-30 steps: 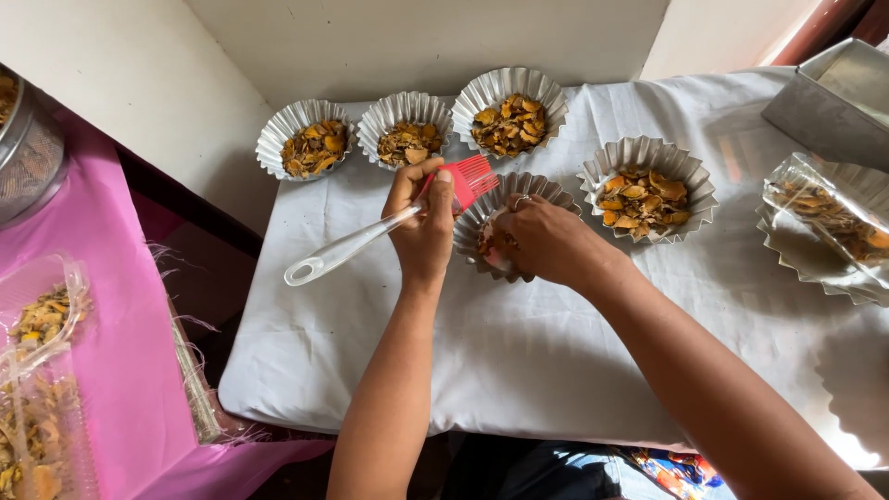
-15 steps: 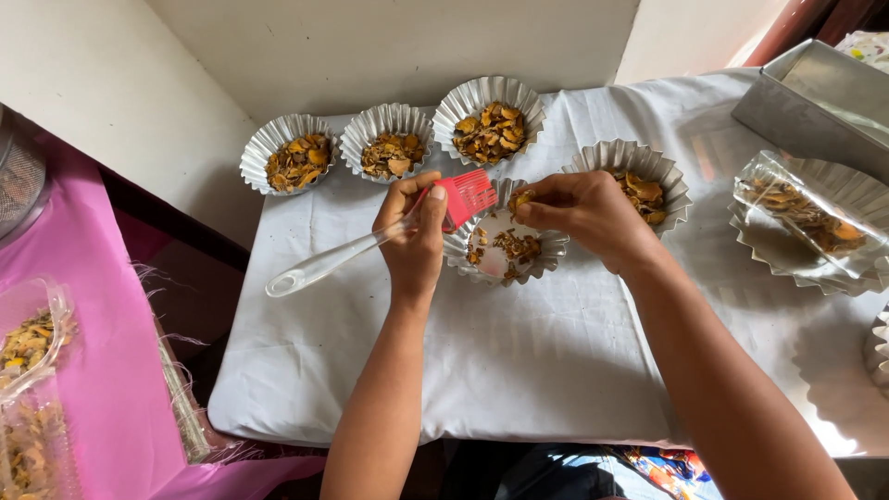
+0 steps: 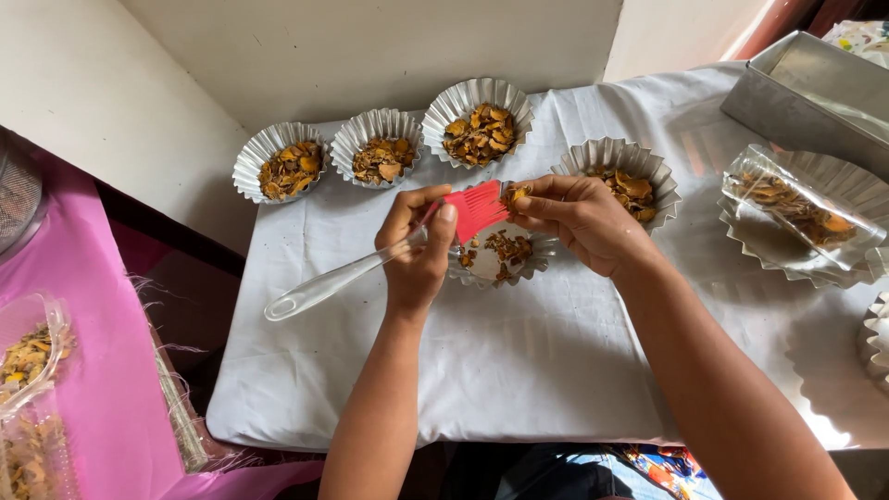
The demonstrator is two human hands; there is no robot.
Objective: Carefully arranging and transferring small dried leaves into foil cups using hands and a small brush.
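Head view: left hand (image 3: 417,255) is closed around a brush (image 3: 370,264), its clear handle running down-left and the red bristles pointing up-right toward the right hand (image 3: 579,222). That one pinches a yellow flake (image 3: 515,195) right at the bristle tips. Both sit over a foil cup (image 3: 500,255) on the white cloth (image 3: 500,370), directly ahead between the hands, right hand a bit nearer it.

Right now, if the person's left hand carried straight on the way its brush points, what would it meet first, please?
The left hand aims the red brush up and to the right. First in line are the right hand's fingertips pinching a yellow flake; whether they already touch is unclear.
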